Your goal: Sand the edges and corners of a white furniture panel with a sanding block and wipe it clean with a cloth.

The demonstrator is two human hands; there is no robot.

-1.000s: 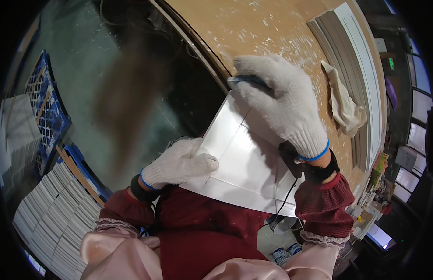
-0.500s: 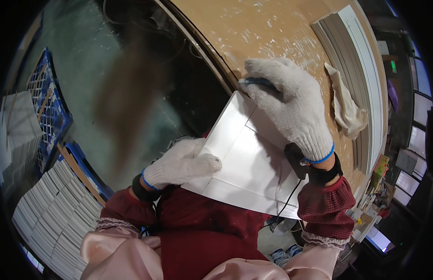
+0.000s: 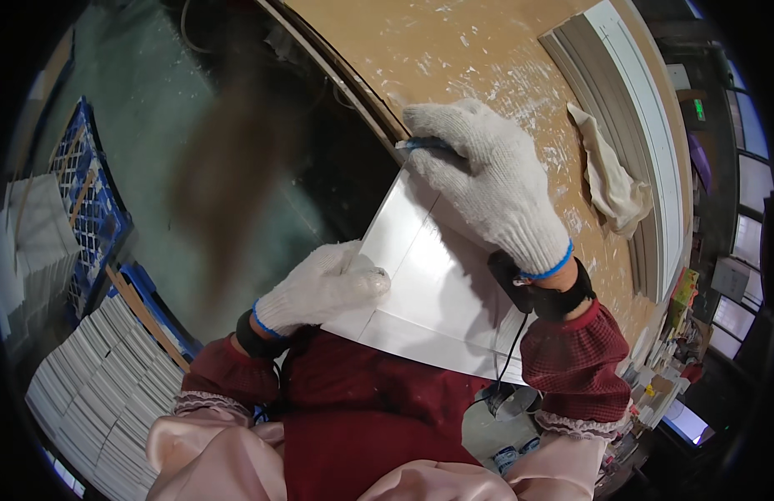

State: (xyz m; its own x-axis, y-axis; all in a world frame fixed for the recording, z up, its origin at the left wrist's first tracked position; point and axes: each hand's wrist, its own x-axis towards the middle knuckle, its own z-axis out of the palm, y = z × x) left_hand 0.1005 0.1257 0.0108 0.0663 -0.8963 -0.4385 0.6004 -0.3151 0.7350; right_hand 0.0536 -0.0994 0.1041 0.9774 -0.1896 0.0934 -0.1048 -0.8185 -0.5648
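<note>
A white creased sheet [image 3: 433, 280], apparently card, lies tilted in front of me, partly over the table edge. My left hand [image 3: 324, 288], in a white knitted glove, grips its left edge, with the thumb on top. Above the far end of the sheet is my right hand [image 3: 491, 171], gloved the same way. Its fingers are closed round a slim blue tool [image 3: 428, 144] with a pale tip. Most of that tool is hidden in the glove, so its kind cannot be made out. A dark band and a cord sit at my right wrist.
A tan tabletop [image 3: 403, 42] with white smears spreads ahead. On its right lie a crumpled cream cloth [image 3: 608, 179] and a stack of long white boards [image 3: 629, 108]. Stacked white sheets [image 3: 111, 392] and a blue plastic pallet [image 3: 95, 200] stand at left.
My right hand has moved left with the blue tool, towards the sheet's far left corner. My left hand keeps its grip on the sheet. The view has shifted slightly.
</note>
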